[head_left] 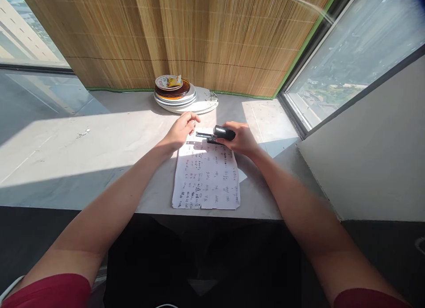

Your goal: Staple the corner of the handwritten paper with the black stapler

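In my right hand (241,139) is a black stapler (224,132), held over the top of a handwritten sheet of paper (207,179). The stapler's upper part looks lifted, and a thin metal rail (204,134) sticks out to the left. My left hand (181,130) hovers by the paper's upper left corner, just left of that rail. Its fingers are bent, with a gap between forefinger and thumb, and nothing shows between them. Dense rows of dark writing cover the sheet, whose near edge is slightly torn.
Stacked plates (175,98) stand at the back, a small yellow packet (174,81) on top. Behind them hangs a bamboo blind (186,38). Small white scraps (83,132) lie on the grey ledge (109,140) to the left. A window and white wall (372,144) bound the right side.
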{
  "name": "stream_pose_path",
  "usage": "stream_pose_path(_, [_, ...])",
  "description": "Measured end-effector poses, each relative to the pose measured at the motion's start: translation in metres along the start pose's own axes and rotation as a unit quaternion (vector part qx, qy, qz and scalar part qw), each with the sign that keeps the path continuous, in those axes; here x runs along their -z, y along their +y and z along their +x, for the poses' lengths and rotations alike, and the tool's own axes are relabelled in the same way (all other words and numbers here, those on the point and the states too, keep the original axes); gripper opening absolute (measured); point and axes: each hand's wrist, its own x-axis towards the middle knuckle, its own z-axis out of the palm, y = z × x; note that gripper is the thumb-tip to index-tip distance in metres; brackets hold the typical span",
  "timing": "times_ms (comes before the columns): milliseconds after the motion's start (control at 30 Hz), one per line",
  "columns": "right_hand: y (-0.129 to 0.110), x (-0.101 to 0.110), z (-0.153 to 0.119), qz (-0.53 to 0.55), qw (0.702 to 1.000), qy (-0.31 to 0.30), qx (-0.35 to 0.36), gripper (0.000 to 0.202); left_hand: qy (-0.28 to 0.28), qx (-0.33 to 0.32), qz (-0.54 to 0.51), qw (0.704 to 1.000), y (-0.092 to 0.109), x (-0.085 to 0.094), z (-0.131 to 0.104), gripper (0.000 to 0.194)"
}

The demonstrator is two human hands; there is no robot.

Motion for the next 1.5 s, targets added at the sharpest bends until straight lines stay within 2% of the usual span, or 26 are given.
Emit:
stream_pose_path(67, [0.001,0.001,0.000,0.000,1.000,0.008,0.000,0.024,-0.003,-0.037,0.048,0.998,0.000,0.001,-0.001,0.021])
stream_pose_path(133, [0.002,0.001,0.000,0.001,1.000,0.014,0.006,0.024,0.001,-0.057,0.048,0.997,-0.002,0.002,0.000,0.023])
stream_pose_path(333, [0.007,0.002,0.000,0.001,0.999,0.020,0.026,0.023,0.049,-0.021,-0.032,0.998,-0.018,0.003,0.010,0.031])
stream_pose_path(433, [0.005,0.002,0.001,-0.014,1.000,0.019,0.011,0.023,0.051,-0.021,-0.060,0.997,-0.020,0.002,0.012,0.020])
stream_pose_path(567, [0.004,0.003,0.001,-0.021,1.000,0.020,0.004,0.023,0.039,-0.051,-0.029,0.997,-0.013,-0.001,0.008,0.009])
stream_pose_path(733, [0.006,0.003,0.001,-0.025,0.999,0.025,0.011,0.022,0.083,-0.062,-0.033,0.994,-0.001,-0.003,0.002,0.018])
stream_pose_path(933, [0.005,0.002,0.001,-0.038,0.999,0.016,0.007,0.020,0.092,-0.049,0.014,0.994,0.002,0.001,-0.001,0.023])
stream_pose_path(1033, [0.005,0.002,0.001,-0.038,0.999,0.011,0.012,0.020,0.089,-0.058,0.011,0.994,0.002,0.000,-0.002,0.021])
stream_pose_path(1233, [0.003,0.002,0.001,-0.029,1.000,0.005,0.010,0.020,0.046,-0.059,-0.028,0.997,0.002,-0.006,-0.006,0.019])
stream_pose_path(1333, [0.002,0.002,0.001,-0.030,1.000,0.006,0.008,0.020,0.041,-0.068,0.015,0.997,0.002,-0.005,-0.006,0.019])
stream_pose_path(1500, [0.001,0.003,0.001,-0.036,0.999,0.005,0.012,0.019,0.036,-0.047,0.053,0.997,-0.002,-0.007,-0.004,0.032])
